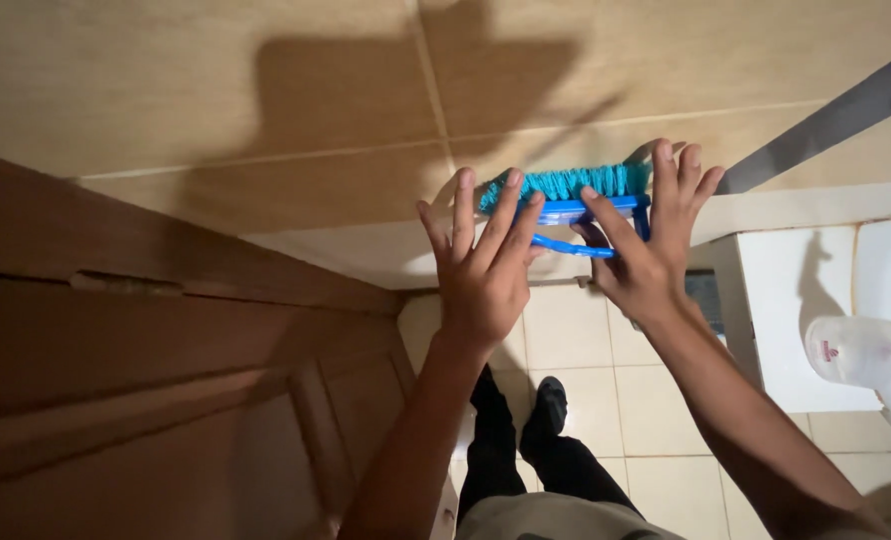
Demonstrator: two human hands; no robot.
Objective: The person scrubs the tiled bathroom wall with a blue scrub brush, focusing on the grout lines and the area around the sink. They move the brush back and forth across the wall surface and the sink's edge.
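- Two big surfaces frame your reach: the beige tiled wall (266, 100), which lies just beyond your fingertips, and the brown wooden door (146, 380), well off to the left of your left fingers. The wall takes the bristles, so both hands are raised flat toward it.
- Your pale floor tiles (656, 410) sit far below the fingers, with your dark shoe (549, 398) on them, planted under the brush so that you can lean in.
- Your white fixture (796, 300) stands below and to the right of your right fingers, and a white plastic bottle (861, 352) lies just beside it, well apart from either hand.
- Your scrub brush (573, 195), blue-backed with teal bristles, sits between the two hands, bristles turned to the wall and its blue handle loop toward your palms.
- Your right hand (651, 245) has its fingers spread and laid over the brush's right end, pressing rather than wrapping; whether the thumb hooks the handle, I cannot tell.
- Your left hand (481, 265) is splayed wide, fingers apart, its tips resting on the brush's left end, apparently to steady it against the wall.
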